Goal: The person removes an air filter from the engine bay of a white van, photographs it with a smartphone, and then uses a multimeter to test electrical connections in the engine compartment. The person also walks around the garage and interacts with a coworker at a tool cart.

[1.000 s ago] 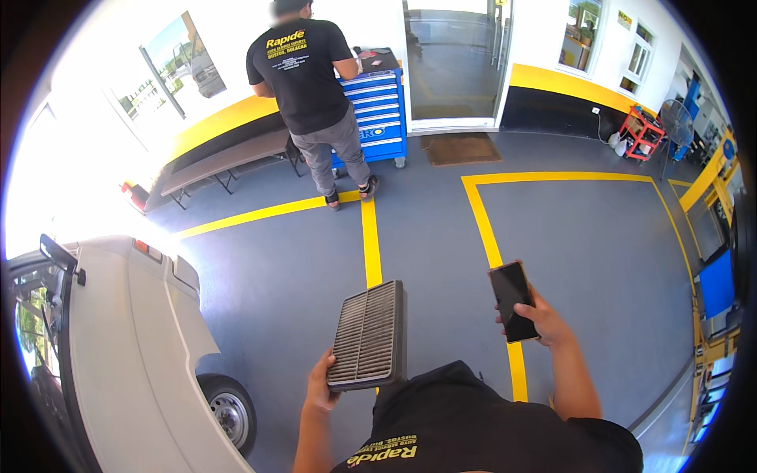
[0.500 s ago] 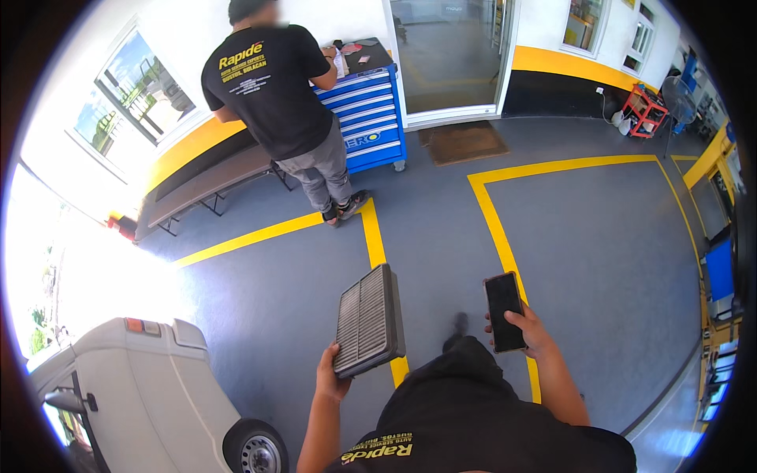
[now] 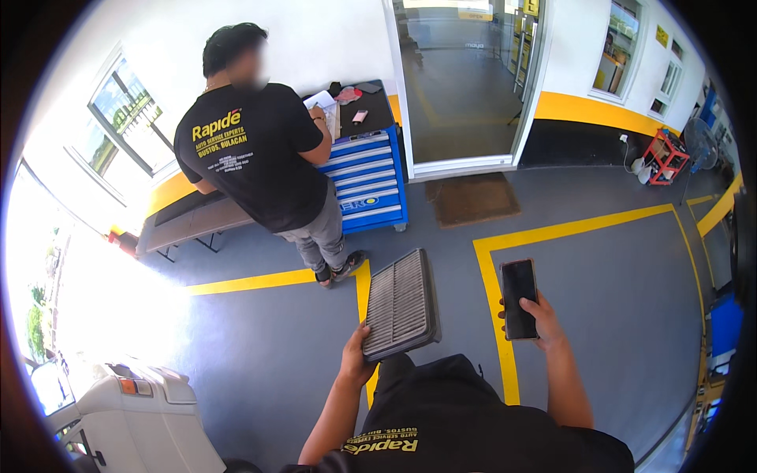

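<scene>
The grey pleated air filter (image 3: 398, 306) is at my 11 o'clock, tilted, with my left grip (image 3: 357, 355) grasping its lower left edge. At 1 o'clock my right grip (image 3: 542, 319) is wrapped around a dark-screened phone (image 3: 517, 284), thumb on the glass. Farther out, a co-worker (image 3: 248, 169) in a black shirt stands between 10 and 11 beside a blue tool cabinet (image 3: 367, 177) topped with papers (image 3: 325, 106). A brown doormat (image 3: 473, 199) lies at 12, before a glass door (image 3: 457, 94); a white vehicle (image 3: 150, 430) shows at 9.
</scene>
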Action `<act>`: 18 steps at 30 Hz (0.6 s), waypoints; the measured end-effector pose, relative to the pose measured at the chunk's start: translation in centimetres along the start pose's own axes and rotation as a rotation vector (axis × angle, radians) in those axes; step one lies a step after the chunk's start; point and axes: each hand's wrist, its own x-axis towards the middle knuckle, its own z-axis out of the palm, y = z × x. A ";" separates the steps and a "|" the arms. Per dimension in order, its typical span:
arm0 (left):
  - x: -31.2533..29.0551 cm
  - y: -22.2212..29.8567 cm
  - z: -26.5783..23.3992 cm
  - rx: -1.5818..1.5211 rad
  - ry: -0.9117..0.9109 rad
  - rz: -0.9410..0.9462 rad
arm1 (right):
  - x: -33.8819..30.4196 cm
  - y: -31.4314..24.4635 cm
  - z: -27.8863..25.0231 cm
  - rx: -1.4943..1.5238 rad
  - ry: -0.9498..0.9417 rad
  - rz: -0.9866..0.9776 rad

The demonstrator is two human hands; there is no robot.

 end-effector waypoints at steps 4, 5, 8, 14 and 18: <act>8.4 3.9 1.9 -0.001 -0.098 0.019 | 10.0 -5.2 1.0 -0.003 -0.043 -0.024; 10.8 4.8 2.2 0.035 -0.084 0.017 | 12.1 -5.7 1.2 -0.012 -0.036 -0.008; 19.2 8.5 3.4 0.086 -0.166 0.022 | 18.7 -7.2 1.6 0.023 -0.107 -0.011; 35.0 16.4 10.6 0.143 -0.201 0.147 | 28.7 -10.4 2.1 0.111 -0.100 -0.027; 42.0 19.7 15.9 0.164 -0.206 0.156 | 35.1 -14.1 1.4 0.165 -0.131 -0.041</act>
